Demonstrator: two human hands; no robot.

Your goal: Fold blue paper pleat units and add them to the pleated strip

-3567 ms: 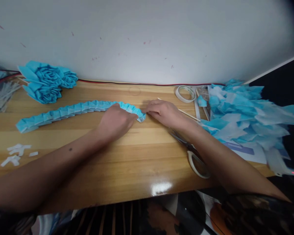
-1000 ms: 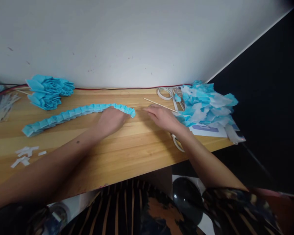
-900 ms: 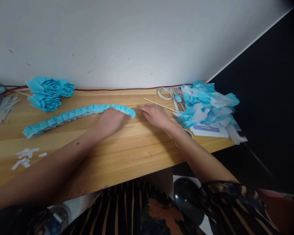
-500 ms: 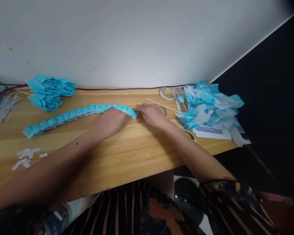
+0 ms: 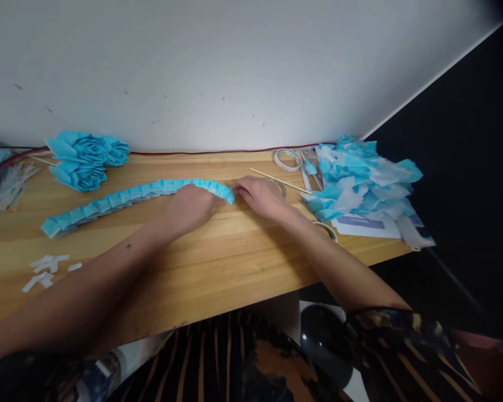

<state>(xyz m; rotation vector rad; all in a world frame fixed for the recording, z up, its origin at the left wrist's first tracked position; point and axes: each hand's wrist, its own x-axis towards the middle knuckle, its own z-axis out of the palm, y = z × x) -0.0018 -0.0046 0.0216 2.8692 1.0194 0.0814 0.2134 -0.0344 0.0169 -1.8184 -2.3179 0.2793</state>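
A long strip of overlapping light-blue folded paper or fabric pieces [image 5: 121, 199] curves across the wooden table. My left hand [image 5: 194, 207] is closed over the strip close to its right end, its fingertips mostly hidden behind the hand. Just off that end, my right hand [image 5: 260, 195] has its fingers bent and drawn together, pointing at the strip's tip. Whether anything small is between them cannot be made out. Behind my right hand lies a ring-shaped roll [image 5: 280, 188], partly covered, with a thin wooden stick [image 5: 276, 180] beside it.
Blue folded flowers [image 5: 86, 159] lie at the back left, near pale thin strips [image 5: 13, 187]. Small white pieces [image 5: 46, 268] lie front left. On the right are a heap of blue-white petals [image 5: 364, 178], a white tape roll [image 5: 287, 159] and another roll [image 5: 327, 230]. A wall backs the table.
My right fingers have drawn in slightly at the strip's end. My left hand keeps its place on the strip, and the view has shifted a little.
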